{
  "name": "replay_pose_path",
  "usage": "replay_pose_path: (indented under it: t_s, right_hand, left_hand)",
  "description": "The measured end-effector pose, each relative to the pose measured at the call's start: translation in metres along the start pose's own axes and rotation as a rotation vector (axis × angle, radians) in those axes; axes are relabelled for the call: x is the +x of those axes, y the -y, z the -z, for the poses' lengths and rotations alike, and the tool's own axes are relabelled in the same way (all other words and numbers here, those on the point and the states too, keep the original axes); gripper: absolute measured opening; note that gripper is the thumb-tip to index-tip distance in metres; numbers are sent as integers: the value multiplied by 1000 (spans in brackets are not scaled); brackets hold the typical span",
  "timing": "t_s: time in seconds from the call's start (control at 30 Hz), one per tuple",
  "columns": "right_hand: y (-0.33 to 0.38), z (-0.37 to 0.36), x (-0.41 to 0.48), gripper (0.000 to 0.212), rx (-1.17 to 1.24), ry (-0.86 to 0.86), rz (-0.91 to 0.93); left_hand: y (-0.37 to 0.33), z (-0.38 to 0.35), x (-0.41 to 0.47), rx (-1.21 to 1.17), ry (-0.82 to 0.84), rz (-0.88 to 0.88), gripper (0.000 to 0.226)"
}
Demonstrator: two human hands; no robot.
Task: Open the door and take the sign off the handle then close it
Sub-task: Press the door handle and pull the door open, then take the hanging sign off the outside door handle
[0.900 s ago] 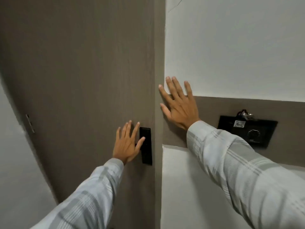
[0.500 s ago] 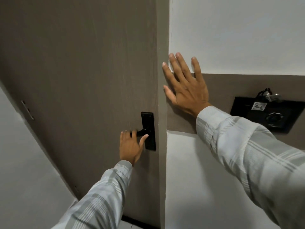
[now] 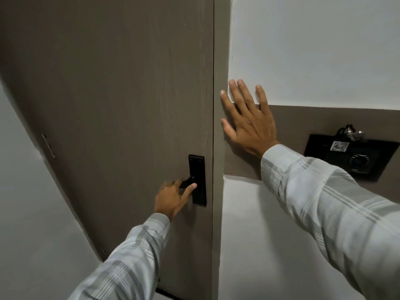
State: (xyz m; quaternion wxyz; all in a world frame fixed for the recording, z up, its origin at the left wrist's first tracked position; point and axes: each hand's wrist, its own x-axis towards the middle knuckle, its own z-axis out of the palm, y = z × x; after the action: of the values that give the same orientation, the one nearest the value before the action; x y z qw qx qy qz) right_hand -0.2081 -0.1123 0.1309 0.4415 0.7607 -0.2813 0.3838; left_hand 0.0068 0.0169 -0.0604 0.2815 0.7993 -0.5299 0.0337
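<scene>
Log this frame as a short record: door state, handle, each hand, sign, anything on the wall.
door: shut, flush with frame
handle: black lever on black plate, tilted down
left hand: gripping the lever
right hand: flat, fingers spread, on wall beside frame
sign: none visible on this side
wall panel: black, white label, keys hanging at top

The brown wood-grain door (image 3: 112,105) stands shut in its frame. My left grip (image 3: 171,198) wraps its black lever handle (image 3: 188,182), which is tilted down from its black plate.
</scene>
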Motion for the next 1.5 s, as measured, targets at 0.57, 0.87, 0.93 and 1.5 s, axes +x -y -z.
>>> replay_pose_path:
  t_s: [0.57, 0.87, 0.93, 1.5]
  right_hand:
    - [17, 2, -36, 70, 266, 20, 29]
    - [78, -1, -119, 65, 761, 38, 40]
    - [93, -2, -133, 61, 882, 73, 22]
    - [247, -19, -132, 85, 1507, 1157, -324]
  left_hand:
    - [15, 48, -37, 312, -95, -156, 79]
    - [18, 85, -78, 300, -40, -66, 88]
    - [16, 92, -90, 323, -21, -32, 90]
    - [-37, 154, -164, 579, -599, -31, 75]
